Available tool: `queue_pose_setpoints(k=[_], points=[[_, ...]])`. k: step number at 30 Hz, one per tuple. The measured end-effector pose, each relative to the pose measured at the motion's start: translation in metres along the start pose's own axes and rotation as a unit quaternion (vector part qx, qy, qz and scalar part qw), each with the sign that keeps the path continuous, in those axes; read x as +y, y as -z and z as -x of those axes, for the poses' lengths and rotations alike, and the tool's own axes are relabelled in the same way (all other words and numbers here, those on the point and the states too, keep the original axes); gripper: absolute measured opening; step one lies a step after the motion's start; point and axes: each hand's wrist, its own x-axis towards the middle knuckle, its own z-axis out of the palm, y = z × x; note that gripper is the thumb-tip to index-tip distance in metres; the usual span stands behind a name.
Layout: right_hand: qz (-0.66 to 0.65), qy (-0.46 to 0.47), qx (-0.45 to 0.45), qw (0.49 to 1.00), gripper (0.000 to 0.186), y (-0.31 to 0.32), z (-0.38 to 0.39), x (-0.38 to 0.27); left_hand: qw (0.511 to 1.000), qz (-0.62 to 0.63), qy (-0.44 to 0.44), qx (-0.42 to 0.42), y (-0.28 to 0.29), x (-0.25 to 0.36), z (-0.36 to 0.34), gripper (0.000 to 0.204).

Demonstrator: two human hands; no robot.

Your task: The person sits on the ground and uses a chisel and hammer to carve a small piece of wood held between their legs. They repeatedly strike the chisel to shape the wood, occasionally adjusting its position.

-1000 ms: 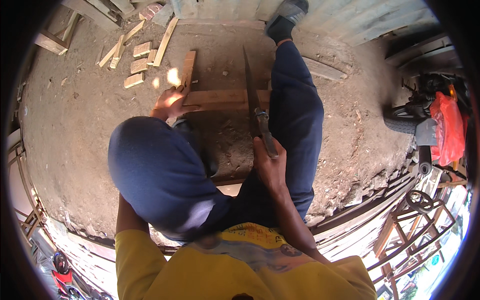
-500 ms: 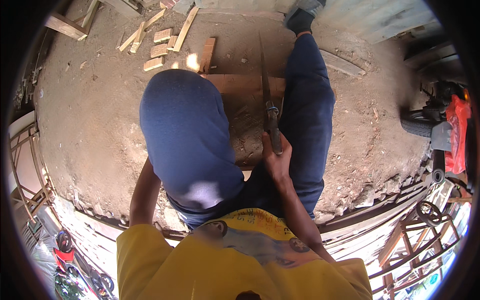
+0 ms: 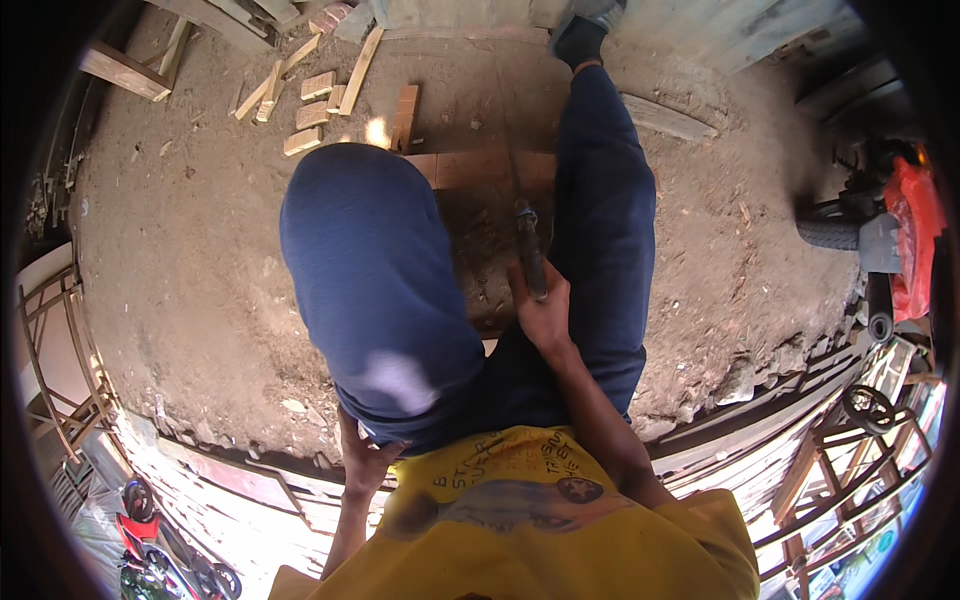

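Observation:
My right hand (image 3: 543,305) is closed around the dark handle of a long knife (image 3: 528,240), between my legs beside the right thigh. Its thin blade points away from me and blurs against the dark ground. My left hand (image 3: 368,462) is at my left hip, touching the blue trousers (image 3: 375,270); its visible fingers look apart and hold nothing I can see. Beyond my bent left knee, a reddish-brown board (image 3: 470,168) lies crosswise, partly hidden by the legs. A short wood piece (image 3: 404,117) lies just past it.
Several cut wood blocks (image 3: 311,114) and longer strips (image 3: 361,70) lie on the dirt ground at the far left. A grey plank (image 3: 668,116) lies beyond my right leg. At the right are a tyre (image 3: 828,234) and a red plastic bag (image 3: 908,240).
My left hand has come up from beside the left thigh to the hip and now shows. The right hand with the knife has shifted slightly left; the blade now looks blurred.

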Motion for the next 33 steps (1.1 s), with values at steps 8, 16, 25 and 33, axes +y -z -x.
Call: queue_pose_setpoints(k=[8,16,25,33], points=[[-0.016,-0.002,0.022,1.0,0.02,0.003,0.0,0.0,0.95,0.289,0.105,-0.06,0.035,-0.038,-0.025,0.084],[0.001,-0.066,-0.003,0.998,0.023,0.006,0.001,-0.018,0.961,0.254,0.042,-0.102,0.032,-0.013,-0.008,0.06],[0.003,-0.025,0.006,1.0,0.021,0.004,0.001,-0.005,0.977,0.157,0.143,0.033,0.011,-0.021,0.004,0.08],[-0.008,-0.019,0.015,1.0,0.022,0.005,-0.001,-0.003,0.962,0.141,0.223,0.065,0.015,0.001,0.01,0.043]])
